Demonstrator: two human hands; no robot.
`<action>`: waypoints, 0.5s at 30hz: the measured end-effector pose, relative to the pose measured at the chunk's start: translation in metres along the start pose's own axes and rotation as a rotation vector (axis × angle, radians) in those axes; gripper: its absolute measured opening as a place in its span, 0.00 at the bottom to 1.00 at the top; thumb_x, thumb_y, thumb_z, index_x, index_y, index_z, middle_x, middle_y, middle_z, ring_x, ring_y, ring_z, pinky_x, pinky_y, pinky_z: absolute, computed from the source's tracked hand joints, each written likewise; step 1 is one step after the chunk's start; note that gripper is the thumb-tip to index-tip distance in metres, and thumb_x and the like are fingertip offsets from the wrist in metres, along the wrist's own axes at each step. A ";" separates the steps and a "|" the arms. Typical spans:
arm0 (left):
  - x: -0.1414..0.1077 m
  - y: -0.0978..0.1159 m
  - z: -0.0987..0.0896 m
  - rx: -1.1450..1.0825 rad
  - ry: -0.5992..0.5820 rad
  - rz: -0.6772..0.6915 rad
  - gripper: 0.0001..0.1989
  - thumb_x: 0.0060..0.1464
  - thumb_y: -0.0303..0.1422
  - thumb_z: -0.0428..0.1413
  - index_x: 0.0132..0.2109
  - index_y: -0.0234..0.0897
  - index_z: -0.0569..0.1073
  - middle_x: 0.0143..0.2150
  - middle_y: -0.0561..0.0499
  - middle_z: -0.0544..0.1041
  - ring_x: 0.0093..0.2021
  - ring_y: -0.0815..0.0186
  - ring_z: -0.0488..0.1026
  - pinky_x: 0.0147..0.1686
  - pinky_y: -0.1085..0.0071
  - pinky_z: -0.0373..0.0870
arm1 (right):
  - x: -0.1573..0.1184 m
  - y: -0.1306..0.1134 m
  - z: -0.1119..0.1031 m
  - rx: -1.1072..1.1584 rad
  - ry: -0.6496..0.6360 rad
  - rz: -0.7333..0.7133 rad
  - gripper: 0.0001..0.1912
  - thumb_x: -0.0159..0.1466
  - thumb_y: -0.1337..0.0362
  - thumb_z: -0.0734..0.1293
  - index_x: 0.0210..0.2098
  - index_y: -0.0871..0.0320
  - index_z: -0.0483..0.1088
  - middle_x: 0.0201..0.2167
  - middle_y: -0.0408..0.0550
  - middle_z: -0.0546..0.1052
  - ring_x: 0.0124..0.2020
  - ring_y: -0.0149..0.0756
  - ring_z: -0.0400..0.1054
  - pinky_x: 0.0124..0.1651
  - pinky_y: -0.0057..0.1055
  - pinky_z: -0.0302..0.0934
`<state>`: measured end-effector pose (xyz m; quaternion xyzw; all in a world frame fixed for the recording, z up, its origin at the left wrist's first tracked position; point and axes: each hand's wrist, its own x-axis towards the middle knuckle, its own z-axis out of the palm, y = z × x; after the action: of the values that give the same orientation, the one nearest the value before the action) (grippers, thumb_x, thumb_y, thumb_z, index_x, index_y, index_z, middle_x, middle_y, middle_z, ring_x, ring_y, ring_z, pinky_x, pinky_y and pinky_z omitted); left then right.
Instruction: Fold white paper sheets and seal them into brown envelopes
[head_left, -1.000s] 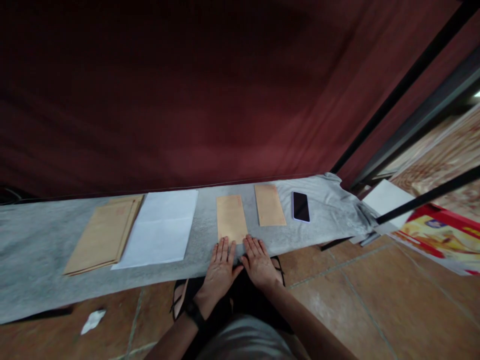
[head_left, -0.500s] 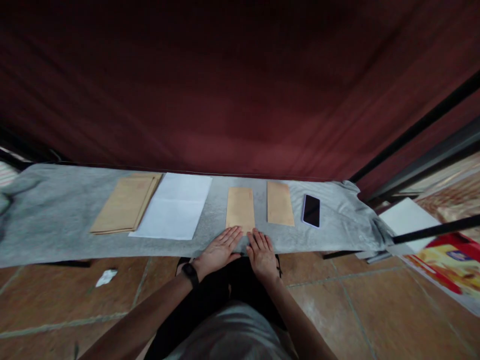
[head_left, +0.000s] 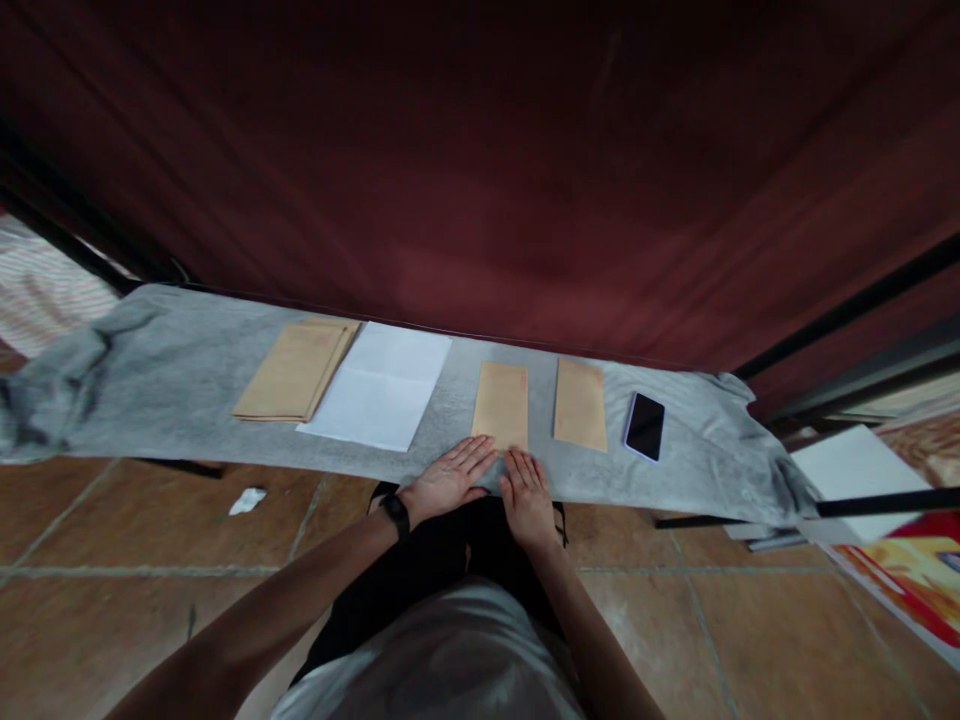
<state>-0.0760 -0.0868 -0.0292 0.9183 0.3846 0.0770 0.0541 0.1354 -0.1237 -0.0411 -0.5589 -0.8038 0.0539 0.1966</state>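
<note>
Both hands lie flat, palms down, on the grey cloth [head_left: 187, 380] covering the desk: the left hand [head_left: 448, 478] has its fingers [head_left: 480, 455] slightly spread, tips touching the near edge of a brown envelope [head_left: 501, 404], and the right hand [head_left: 529, 492] has its fingers [head_left: 520, 464] held close together, tips at that same edge, neither hand gripping anything. A second brown envelope [head_left: 580, 403] lies just right of the first, with a dark phone [head_left: 645, 426] beyond it. To the left lie a white sheet [head_left: 379, 387] and, beside it, a stack of brown envelopes [head_left: 295, 369]; a red curtain [head_left: 480, 160] hangs behind.
</note>
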 end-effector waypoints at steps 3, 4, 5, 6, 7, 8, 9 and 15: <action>0.000 0.001 -0.002 0.003 -0.008 0.004 0.33 0.66 0.43 0.52 0.72 0.38 0.53 0.75 0.40 0.49 0.75 0.58 0.43 0.72 0.58 0.44 | 0.000 -0.004 0.001 0.003 -0.024 -0.022 0.26 0.75 0.61 0.51 0.70 0.62 0.56 0.69 0.56 0.61 0.71 0.43 0.52 0.71 0.46 0.45; 0.000 0.001 -0.002 0.007 -0.006 0.007 0.34 0.65 0.43 0.52 0.72 0.38 0.52 0.75 0.40 0.49 0.75 0.58 0.42 0.72 0.58 0.44 | -0.001 -0.004 0.001 -0.002 -0.024 -0.017 0.26 0.75 0.61 0.51 0.69 0.62 0.57 0.69 0.55 0.61 0.71 0.42 0.52 0.71 0.46 0.44; 0.000 0.001 -0.002 0.012 -0.003 0.009 0.34 0.65 0.43 0.52 0.72 0.38 0.52 0.75 0.40 0.49 0.75 0.57 0.42 0.72 0.58 0.44 | -0.001 -0.003 0.001 -0.009 -0.023 -0.011 0.26 0.75 0.61 0.51 0.69 0.62 0.57 0.69 0.55 0.62 0.71 0.42 0.52 0.71 0.46 0.44; 0.000 0.000 -0.002 0.015 -0.001 0.011 0.35 0.65 0.44 0.53 0.72 0.38 0.52 0.75 0.39 0.49 0.75 0.57 0.43 0.72 0.58 0.44 | -0.002 -0.003 0.001 -0.016 -0.022 -0.006 0.26 0.75 0.62 0.51 0.69 0.62 0.57 0.69 0.55 0.62 0.71 0.42 0.52 0.71 0.46 0.44; 0.000 0.000 -0.002 0.017 0.001 0.012 0.35 0.65 0.44 0.53 0.73 0.38 0.51 0.75 0.39 0.50 0.75 0.57 0.43 0.72 0.58 0.44 | -0.002 -0.002 0.000 -0.025 -0.021 -0.002 0.26 0.75 0.62 0.51 0.69 0.62 0.57 0.69 0.55 0.62 0.71 0.42 0.53 0.71 0.46 0.44; 0.000 0.000 -0.001 0.017 0.003 0.013 0.35 0.65 0.45 0.53 0.73 0.38 0.51 0.75 0.39 0.50 0.75 0.57 0.44 0.72 0.58 0.45 | -0.003 0.000 0.000 -0.034 -0.021 0.002 0.26 0.75 0.62 0.52 0.69 0.62 0.57 0.69 0.55 0.62 0.70 0.42 0.53 0.71 0.46 0.44; 0.000 0.000 -0.001 0.016 0.004 0.014 0.35 0.65 0.45 0.52 0.72 0.38 0.51 0.75 0.39 0.50 0.75 0.56 0.44 0.72 0.57 0.45 | -0.003 0.001 0.000 -0.043 -0.020 0.006 0.25 0.75 0.62 0.52 0.69 0.63 0.57 0.68 0.55 0.63 0.70 0.42 0.54 0.71 0.46 0.44; -0.001 0.005 0.001 0.006 0.055 0.000 0.34 0.65 0.46 0.52 0.70 0.35 0.57 0.75 0.37 0.51 0.75 0.54 0.46 0.71 0.56 0.46 | -0.009 0.008 -0.001 -0.069 -0.001 0.028 0.26 0.75 0.62 0.51 0.69 0.62 0.57 0.68 0.55 0.63 0.69 0.42 0.55 0.71 0.47 0.43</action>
<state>-0.0728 -0.0910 -0.0298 0.9160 0.3861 0.1012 0.0405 0.1454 -0.1291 -0.0451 -0.5767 -0.7973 0.0293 0.1759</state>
